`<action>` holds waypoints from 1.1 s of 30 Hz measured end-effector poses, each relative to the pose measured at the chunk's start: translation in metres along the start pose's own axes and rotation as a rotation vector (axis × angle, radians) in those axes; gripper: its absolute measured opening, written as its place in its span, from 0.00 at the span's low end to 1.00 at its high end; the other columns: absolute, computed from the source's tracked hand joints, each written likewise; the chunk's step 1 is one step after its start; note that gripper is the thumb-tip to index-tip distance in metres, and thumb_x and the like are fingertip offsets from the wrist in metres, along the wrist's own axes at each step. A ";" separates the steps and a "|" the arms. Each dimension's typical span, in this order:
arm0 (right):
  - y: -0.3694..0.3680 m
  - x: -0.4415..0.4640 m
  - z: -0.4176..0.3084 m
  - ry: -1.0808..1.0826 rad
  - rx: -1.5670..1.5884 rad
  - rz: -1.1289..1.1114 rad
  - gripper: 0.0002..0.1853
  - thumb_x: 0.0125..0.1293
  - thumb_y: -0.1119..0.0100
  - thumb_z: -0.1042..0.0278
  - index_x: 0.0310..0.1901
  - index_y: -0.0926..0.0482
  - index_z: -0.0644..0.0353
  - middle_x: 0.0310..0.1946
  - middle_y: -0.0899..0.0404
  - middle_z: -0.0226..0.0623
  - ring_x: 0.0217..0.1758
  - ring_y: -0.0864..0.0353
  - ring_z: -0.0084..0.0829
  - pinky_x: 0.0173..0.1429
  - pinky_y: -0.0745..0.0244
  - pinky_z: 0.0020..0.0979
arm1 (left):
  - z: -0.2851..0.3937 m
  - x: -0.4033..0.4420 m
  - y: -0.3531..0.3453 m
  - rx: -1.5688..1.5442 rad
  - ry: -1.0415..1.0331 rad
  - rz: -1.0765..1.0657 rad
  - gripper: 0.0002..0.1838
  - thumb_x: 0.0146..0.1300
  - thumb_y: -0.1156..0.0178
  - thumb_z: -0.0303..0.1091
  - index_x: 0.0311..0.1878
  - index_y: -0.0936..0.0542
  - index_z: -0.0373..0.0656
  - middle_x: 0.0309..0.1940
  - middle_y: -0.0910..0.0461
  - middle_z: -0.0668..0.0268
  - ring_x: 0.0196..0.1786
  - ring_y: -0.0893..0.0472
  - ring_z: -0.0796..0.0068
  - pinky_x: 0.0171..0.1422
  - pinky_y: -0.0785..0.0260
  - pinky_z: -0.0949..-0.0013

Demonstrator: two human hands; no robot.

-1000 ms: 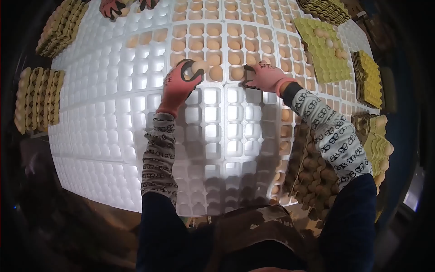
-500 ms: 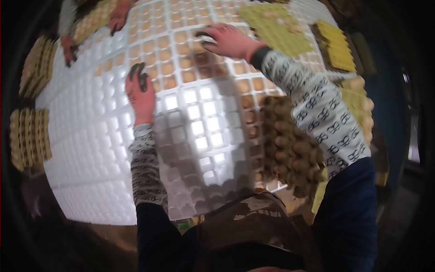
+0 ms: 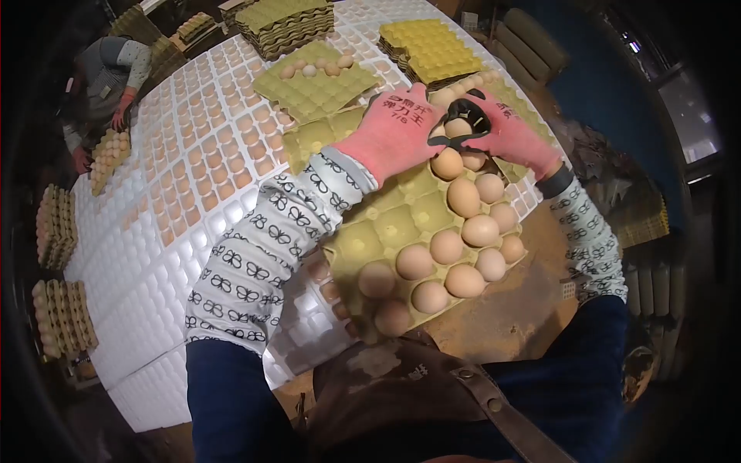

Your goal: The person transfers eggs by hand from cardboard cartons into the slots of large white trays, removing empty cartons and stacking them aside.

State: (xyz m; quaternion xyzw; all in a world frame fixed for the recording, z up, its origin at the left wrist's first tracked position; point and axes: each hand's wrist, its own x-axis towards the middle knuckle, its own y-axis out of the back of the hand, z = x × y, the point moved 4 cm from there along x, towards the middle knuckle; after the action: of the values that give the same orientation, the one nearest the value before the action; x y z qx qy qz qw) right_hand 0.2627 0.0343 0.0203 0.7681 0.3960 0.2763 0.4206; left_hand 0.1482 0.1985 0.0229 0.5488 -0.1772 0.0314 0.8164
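Note:
A yellow-green pulp egg tray [image 3: 394,224] lies on the right part of the table, with brown eggs [image 3: 464,197] along its right and near side and bare cups on its left. Over its far end, both my hands in pink gloves with black fingertips come together. My left hand [image 3: 405,127] reaches in from the left, fingers curled beside an egg. My right hand [image 3: 505,131] is bent round an egg [image 3: 458,128] between the two hands, its thumb and fingers close on it. What the left fingertips hold is hidden.
White foam trays [image 3: 224,154] with eggs cover the table. Another pulp tray [image 3: 309,85] holds several eggs. Pulp tray stacks [image 3: 282,23] and a yellow stack [image 3: 432,50] stand behind. A co-worker [image 3: 112,77] handles an egg tray [image 3: 109,158] at far left; loaded stacks [image 3: 58,228] line the left edge.
The view has swung right. Both my hands have moved from the foam trays to the egg-filled pulp tray on the right and come together there. The co-worker now holds an egg tray.

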 end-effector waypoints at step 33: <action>0.028 0.027 -0.057 0.044 0.556 -0.184 0.28 0.73 0.52 0.51 0.67 0.33 0.62 0.49 0.22 0.38 0.40 0.23 0.22 0.45 0.27 0.24 | -0.043 -0.119 0.062 -1.206 0.256 0.251 0.24 0.68 0.39 0.43 0.60 0.26 0.37 0.48 0.19 0.61 0.40 0.19 0.74 0.46 0.26 0.74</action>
State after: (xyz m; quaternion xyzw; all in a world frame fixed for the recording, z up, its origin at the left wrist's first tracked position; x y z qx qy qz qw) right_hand 0.2441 0.0721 0.0754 0.8086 0.5334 0.1346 0.2085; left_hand 0.0331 0.2789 0.0247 -0.0411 -0.1275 0.0869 0.9872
